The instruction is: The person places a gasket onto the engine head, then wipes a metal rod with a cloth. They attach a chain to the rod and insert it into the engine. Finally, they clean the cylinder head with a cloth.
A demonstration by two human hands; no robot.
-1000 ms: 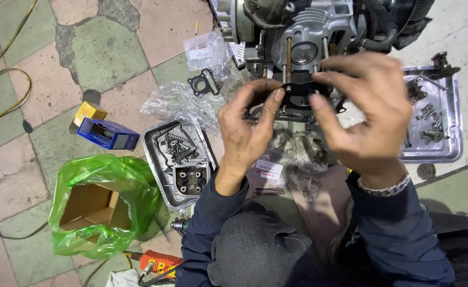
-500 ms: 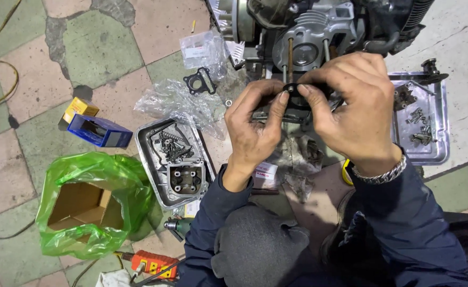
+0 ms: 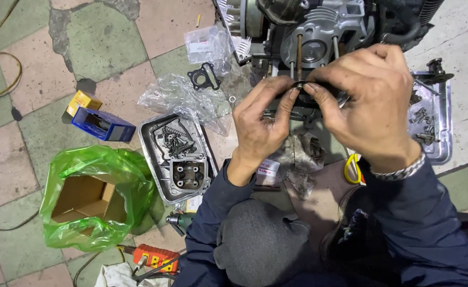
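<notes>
- Hands are seen from above, raised together in front of a grey engine block (image 3: 319,32) standing on a tiled floor (image 3: 101,37).
- Left hand (image 3: 263,119): thumb and forefinger are pressed together on the left end of a thin dark part (image 3: 327,91), probably a gasket; the other fingers are curled loosely beneath.
- Right hand (image 3: 369,101): the fingertips are pinched on the same dark part from the right, the back of the hand covering most of it. A metal bracelet (image 3: 401,171) is worn at the wrist.
- Dark part: held between both hands, just in front of the engine's long studs (image 3: 299,53); whether it touches them cannot be told.
- Metal tray (image 3: 151,154), left of the left forearm: screws and a small cylinder head (image 3: 187,174) are held in it.
- Second metal tray (image 3: 445,133), right of the right hand: small bolts and fittings are held in it.
- Clear plastic bags (image 3: 178,98) lie between the left tray and the engine; a black gasket (image 3: 203,77) rests on them.
- Blue box (image 3: 101,125) and small yellow box (image 3: 83,101) lie touching, further left.
- Green plastic bag (image 3: 112,170) is wrapped around an open cardboard box (image 3: 85,199), near the bottom left.
- Orange tool (image 3: 154,259) lies at the bottom edge.
</notes>
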